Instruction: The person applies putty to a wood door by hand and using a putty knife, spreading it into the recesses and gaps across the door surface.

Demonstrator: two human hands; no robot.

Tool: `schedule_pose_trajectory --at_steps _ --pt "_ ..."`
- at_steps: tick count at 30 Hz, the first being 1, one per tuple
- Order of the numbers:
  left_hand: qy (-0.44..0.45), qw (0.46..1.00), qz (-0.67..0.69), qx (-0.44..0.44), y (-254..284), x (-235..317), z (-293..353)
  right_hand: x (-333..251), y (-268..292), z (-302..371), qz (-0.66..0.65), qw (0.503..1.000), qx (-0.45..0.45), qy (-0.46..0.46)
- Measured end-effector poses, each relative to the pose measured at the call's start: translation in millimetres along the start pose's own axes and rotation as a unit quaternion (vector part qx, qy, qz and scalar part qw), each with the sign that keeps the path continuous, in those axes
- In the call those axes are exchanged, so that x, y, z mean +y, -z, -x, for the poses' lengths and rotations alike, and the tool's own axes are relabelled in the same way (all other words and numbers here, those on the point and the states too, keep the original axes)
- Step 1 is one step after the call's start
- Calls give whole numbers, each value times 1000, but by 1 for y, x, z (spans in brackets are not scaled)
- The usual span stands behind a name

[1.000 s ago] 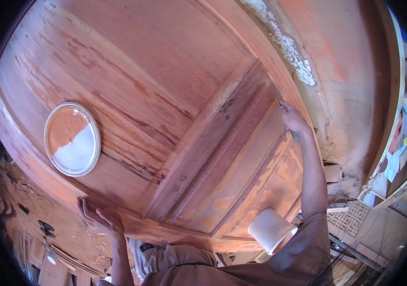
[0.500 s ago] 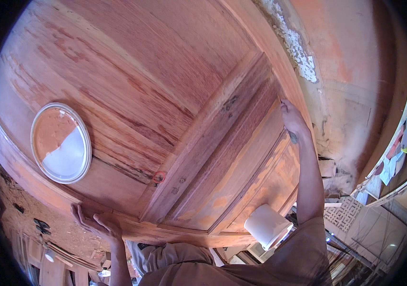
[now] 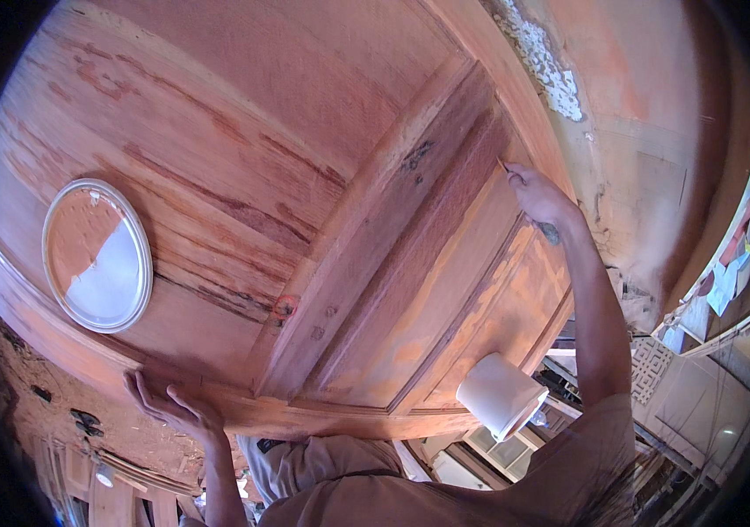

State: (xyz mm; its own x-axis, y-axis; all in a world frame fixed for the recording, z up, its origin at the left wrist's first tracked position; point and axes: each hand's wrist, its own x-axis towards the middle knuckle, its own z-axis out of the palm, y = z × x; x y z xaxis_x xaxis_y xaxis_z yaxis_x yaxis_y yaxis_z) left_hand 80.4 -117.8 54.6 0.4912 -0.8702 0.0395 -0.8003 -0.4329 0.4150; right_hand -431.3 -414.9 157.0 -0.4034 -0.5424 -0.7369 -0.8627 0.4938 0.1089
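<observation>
A large wooden door [image 3: 375, 114] with raised mouldings lies across the view, with orange-brown filler smeared on its panels. My right hand [image 3: 544, 198] is closed around a small tool that looks like a putty knife [image 3: 549, 233], its thin tip against the panel beside the far-right frame. Most of the tool is hidden by the fingers. At the near left edge of the door, my left hand [image 3: 173, 408] is open, fingers apart and holding nothing. Farther left on the wood rests a round white lid [image 3: 111, 279], partly covered with orange-brown putty.
A white tub [image 3: 500, 395] stands on the near right of the door. Past the right edge is another dusty wooden surface [image 3: 630, 176] with a flaky white strip. Sawdust-covered ground [image 3: 50, 395] lies at left. Wooden pieces and a patterned lattice panel [image 3: 652, 369] are at lower right.
My right hand with the tool has shifted slightly toward the far left along the panel. The whole view has shifted a little; the left hand stays by the near edge.
</observation>
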Motion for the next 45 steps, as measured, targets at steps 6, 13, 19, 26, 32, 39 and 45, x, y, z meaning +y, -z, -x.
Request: schedule_pose_trajectory --at_steps 6,13,19,26,32,39,45 --pt "-6 1000 -7 10 0 2 -1 14 -33 26 9 998 -45 51" --pt "-27 999 -34 25 -1 2 1 55 -117 136 -180 969 -9 168" --pt "-20 999 -25 41 -1 4 3 103 -182 99 -185 909 287 239" --pt "-44 997 -37 51 -3 7 -1 83 -202 66 -108 918 326 199" --pt "-24 997 -63 47 -6 2 4 68 -215 95 -78 968 227 69" --pt "-18 997 -30 67 -1 10 3 76 -131 118 -175 967 148 112" --pt "-25 998 -52 35 1 8 2 41 -78 70 -113 993 32 14"
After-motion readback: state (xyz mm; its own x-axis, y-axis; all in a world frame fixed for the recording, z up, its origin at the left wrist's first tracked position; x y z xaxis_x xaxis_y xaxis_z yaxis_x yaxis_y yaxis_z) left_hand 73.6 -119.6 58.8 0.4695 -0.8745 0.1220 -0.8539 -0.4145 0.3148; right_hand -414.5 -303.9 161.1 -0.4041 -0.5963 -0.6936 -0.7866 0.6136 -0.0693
